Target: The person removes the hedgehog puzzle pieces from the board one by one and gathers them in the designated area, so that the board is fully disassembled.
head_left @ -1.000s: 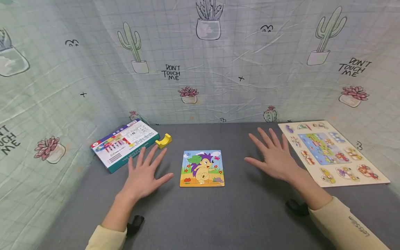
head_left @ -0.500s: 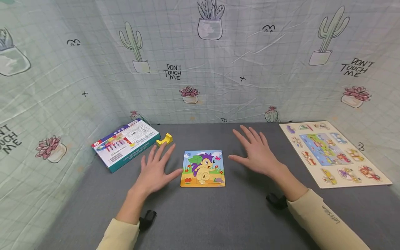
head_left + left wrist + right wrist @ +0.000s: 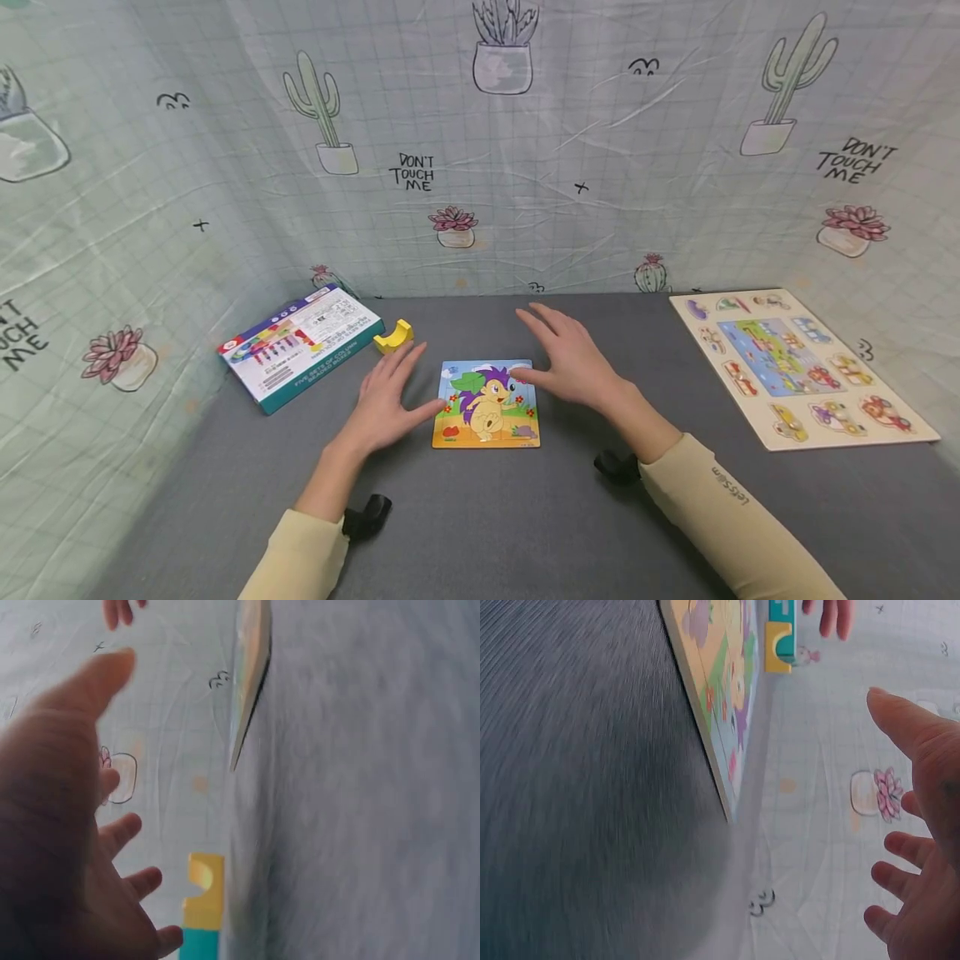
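Though right hand [image 3: 579,365] overlaps puzzle [image 3: 487,415], wrist view: gap.

"DON'T TOUCH ME" on backdrop [image 3: 510,158]

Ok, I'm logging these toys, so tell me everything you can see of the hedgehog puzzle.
The hedgehog puzzle is a thin, squarish board with a pale edge that looks like wood. Its picture shows a cream hedgehog with purple spines and a green leaf, among red flowers under blue sky. Fine seams divide it into pieces, seemingly all in place. It lies flat, picture up, on the grey table, between the left grip and the right grip; neither touches it.
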`<state>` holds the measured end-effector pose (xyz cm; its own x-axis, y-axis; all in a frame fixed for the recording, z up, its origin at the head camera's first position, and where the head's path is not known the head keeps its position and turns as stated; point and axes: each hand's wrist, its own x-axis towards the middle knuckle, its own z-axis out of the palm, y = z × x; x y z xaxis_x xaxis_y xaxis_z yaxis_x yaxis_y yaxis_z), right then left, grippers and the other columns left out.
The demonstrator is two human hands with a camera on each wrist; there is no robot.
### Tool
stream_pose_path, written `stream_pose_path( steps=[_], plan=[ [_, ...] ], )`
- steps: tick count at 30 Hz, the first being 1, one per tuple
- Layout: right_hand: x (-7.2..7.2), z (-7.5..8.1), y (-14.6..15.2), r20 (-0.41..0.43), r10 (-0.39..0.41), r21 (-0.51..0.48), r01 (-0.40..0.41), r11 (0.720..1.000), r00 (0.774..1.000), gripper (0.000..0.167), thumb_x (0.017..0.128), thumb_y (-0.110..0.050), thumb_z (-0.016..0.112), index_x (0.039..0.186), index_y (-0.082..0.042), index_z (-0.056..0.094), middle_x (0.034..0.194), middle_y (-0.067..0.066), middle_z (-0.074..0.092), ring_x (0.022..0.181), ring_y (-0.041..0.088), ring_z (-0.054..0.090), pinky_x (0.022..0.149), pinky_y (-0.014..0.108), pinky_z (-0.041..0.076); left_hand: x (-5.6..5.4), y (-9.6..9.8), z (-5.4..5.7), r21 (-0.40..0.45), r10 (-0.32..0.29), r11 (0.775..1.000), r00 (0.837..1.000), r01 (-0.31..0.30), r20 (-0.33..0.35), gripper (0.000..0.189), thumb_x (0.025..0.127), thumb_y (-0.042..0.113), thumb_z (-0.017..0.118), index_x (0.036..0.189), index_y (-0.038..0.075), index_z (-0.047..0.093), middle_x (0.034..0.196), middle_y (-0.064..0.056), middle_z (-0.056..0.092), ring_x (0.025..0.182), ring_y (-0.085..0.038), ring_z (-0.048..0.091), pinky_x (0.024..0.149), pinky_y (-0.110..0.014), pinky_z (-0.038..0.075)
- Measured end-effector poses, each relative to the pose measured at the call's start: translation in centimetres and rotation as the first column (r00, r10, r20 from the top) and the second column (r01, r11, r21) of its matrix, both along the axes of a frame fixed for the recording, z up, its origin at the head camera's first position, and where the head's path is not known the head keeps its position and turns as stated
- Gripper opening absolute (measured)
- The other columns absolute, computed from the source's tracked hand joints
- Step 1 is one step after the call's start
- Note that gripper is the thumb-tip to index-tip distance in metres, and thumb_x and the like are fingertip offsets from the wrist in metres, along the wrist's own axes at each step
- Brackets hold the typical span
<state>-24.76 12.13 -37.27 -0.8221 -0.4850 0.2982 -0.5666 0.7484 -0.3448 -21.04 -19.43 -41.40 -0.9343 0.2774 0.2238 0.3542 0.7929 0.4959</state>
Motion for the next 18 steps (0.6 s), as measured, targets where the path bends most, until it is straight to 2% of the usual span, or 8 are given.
stream_pose_path(
  steps=[10, 18],
  plan=[
    [-1.6, -1.6, -3.6, 0.13, 0.047, -0.101, -0.034, 0.994, 0.99, 0.086, 0.088, -0.043, 0.078, 0.157, -0.011, 0.037, 0.158, 0.013, 0.034, 0.143, 0.036, 0.034, 0.111, 0.057, 0.032, -0.6, -0.3, -1.5, 0.068, -0.009, 0.998, 0.998, 0.005, 0.061, 0.091, 0.087, 0.048, 0.075, 0.159, 0.012, 0.033, 0.162, -0.016, 0.028, 0.147, -0.043, 0.022, 0.11, -0.072, 0.016],
    [-2.4, -2.0, -5.9, 0.212, 0.109, -0.115, -0.086, 0.99, 0.971, 0.08, 0.092, -0.043, 0.075, 0.156, -0.011, 0.038, 0.157, 0.012, 0.035, 0.142, 0.034, 0.034, 0.11, 0.055, 0.036, -0.9, -0.3, -2.3, 0.048, -0.054, 0.998, 0.997, 0.052, 0.059, 0.091, 0.084, 0.049, 0.078, 0.157, 0.012, 0.037, 0.159, -0.015, 0.035, 0.146, -0.038, 0.028, 0.112, -0.07, 0.014]
  ],
)
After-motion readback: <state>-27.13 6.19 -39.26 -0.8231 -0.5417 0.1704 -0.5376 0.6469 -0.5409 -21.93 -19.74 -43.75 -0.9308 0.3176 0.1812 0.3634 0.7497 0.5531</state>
